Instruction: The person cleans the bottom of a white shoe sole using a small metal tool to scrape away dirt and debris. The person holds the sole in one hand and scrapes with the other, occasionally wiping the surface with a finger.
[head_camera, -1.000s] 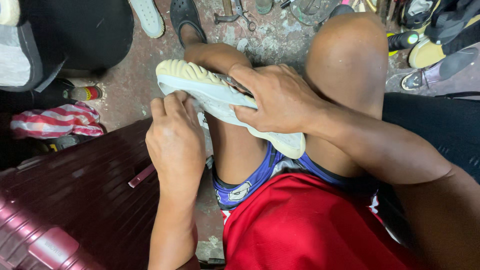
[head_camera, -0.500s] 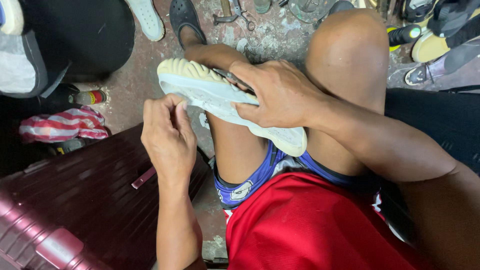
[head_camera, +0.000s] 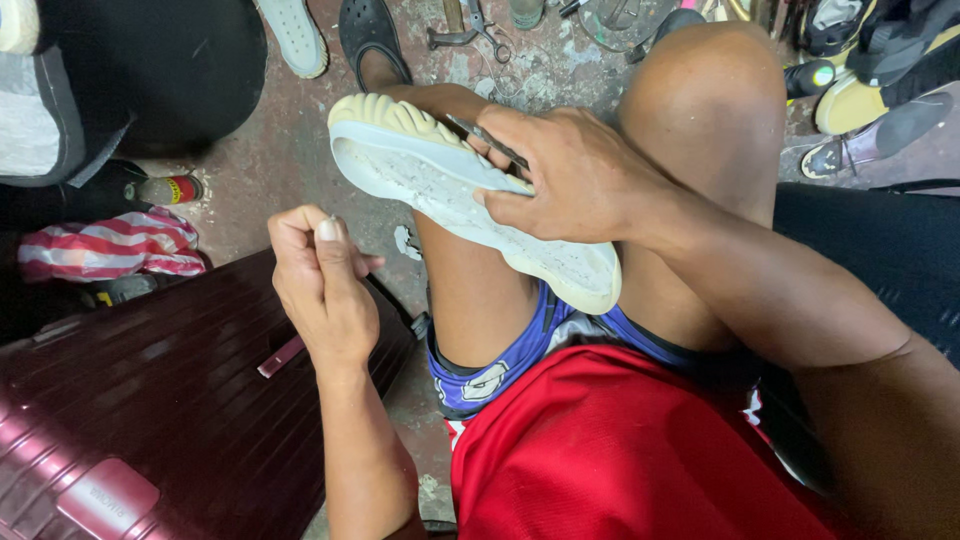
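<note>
Shoe sole (head_camera: 470, 205) middle under right hand (head_camera: 575, 175), suitcase (head_camera: 150, 420) cut off at the edge

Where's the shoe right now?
The shoe lies sole-up across the left knee, centre of the head view, gripped by the right hand; the left hand is apart, over the suitcase.

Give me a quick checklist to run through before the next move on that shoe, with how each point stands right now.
1. Shoe steadied on the knee, sole up: ok.
2. Right hand gripping the shoe: ok.
3. Thin metal tool under the right fingers: ok.
4. Left hand off the shoe, pinching something small: ok; what it pinches, cannot tell.
5. A thread running to the shoe: cannot tell.
6. Suitcase beside the left hand, apart from the shoe: ok.
</note>
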